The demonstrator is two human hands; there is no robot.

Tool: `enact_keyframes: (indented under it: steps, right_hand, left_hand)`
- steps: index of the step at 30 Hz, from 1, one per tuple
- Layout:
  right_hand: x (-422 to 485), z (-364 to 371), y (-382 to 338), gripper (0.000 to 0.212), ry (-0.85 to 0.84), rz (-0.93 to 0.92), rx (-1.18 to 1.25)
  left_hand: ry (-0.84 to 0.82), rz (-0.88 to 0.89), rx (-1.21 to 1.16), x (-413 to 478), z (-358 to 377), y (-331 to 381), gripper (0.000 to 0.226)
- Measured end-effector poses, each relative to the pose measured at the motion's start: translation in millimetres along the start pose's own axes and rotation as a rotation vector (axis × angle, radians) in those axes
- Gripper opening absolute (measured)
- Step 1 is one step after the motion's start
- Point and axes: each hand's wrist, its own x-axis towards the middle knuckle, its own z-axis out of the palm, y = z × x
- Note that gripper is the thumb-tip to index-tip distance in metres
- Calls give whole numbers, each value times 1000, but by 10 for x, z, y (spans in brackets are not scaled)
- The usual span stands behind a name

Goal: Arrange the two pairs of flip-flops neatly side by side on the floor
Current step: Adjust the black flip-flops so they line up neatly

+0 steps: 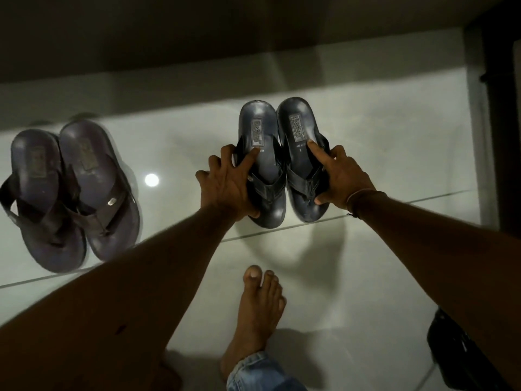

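Observation:
Two pairs of dark flip-flops lie on a pale tiled floor. The right pair sits heels away from me, its two sandals touching side by side. My left hand (225, 187) grips the left sandal (258, 131) of that pair, fingers over its strap and edge. My right hand (342, 179) grips the right sandal (301, 125), index finger pressed on its footbed. The other pair (70, 193) lies at the left, blurred, its two sandals close together and slightly angled, with no hand on it.
My bare foot (259, 311) with a jeans cuff stands just below the held pair. A dark object (456, 354) lies at the lower right. A dark wall runs along the back and a dark door frame (496, 108) stands at the right.

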Motion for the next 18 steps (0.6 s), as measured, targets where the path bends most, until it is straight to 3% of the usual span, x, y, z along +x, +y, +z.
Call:
enact_keyframes:
  steps: [18]
  right_hand:
    - [-33, 8, -22, 147, 8, -16, 14]
  left_hand:
    - [11, 25, -16, 2, 48, -54, 145]
